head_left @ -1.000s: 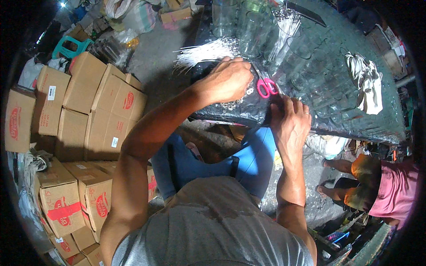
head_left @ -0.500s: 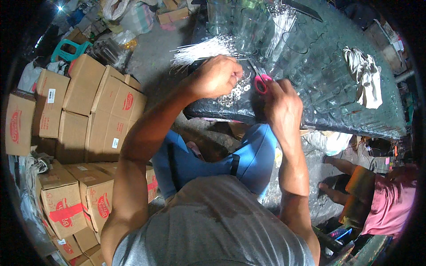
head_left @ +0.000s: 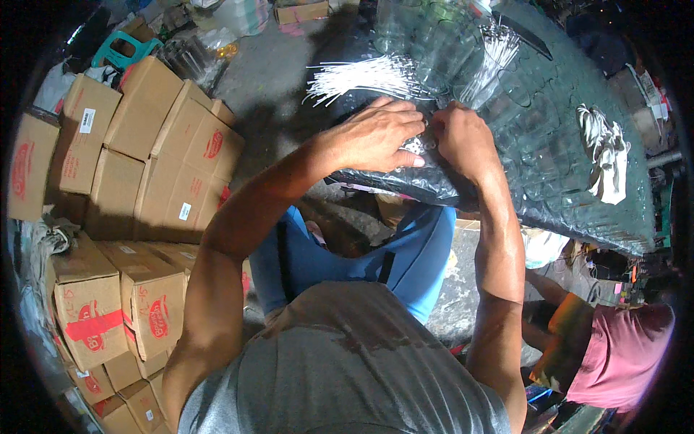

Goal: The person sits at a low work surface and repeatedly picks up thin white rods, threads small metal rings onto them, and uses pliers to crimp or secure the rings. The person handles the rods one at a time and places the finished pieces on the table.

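The left hand (head_left: 376,137) lies palm down on the near edge of the bench (head_left: 549,166), fingers curled loosely over a sheet of clear bubbled plastic wrap (head_left: 405,181) that drapes over that edge. The right hand (head_left: 463,137) sits just beside it, knuckles up, fingers folded in tight; what it grips is hidden, so its hold cannot be told. The 2 hands nearly touch at a small shiny spot between them. A bundle of thin white strips (head_left: 361,76) fans out just beyond the left hand. Clear plastic bottles (head_left: 426,32) stand behind the strips, and a 2nd bundle of white strips (head_left: 491,54) leans beside them. A crumpled white cloth (head_left: 603,152) lies on the bench, well apart to the right. Stacked cardboard boxes (head_left: 144,159) fill the floor to the left. A person in a pink shirt (head_left: 622,354) crouches at lower right.
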Motion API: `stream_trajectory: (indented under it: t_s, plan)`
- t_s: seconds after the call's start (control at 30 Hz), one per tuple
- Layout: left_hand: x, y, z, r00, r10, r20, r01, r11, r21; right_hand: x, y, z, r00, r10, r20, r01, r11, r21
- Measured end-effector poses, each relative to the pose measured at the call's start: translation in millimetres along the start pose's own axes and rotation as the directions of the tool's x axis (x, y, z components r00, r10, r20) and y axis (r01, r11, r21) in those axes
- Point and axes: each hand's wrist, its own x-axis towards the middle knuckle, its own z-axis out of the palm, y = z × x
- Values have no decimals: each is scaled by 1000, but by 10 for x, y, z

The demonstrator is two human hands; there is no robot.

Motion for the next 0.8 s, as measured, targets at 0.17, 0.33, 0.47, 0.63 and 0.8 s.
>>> stream_trajectory:
  t_s: [0.17, 0.33, 0.47, 0.63, 0.8]
  plan:
    - [5, 24, -28, 997, -63, -50, 58, 994, -93, -112, -85, -50, 986, -96, -137, 90, 995, -50]
    - [69, 30, 22, 1000, -15, -20, 14, 997, -69, -363, -239, -301, 990, 2, -143, 5, 999, 51]
    - [138, -7, 101, 999, 37, -31, -38, 998, -43, -633, -245, -358, 975, 94, -201, -96, 995, 1]
    - [133, 9, 78, 993, 114, 31, -111, 991, -71, -834, -136, -259, 951, 183, -251, -201, 978, -48]
    - [-53, 118, -21, 995, 94, 40, -86, 982, -167, -783, -183, -208, 920, 128, -370, -146, 989, -21]
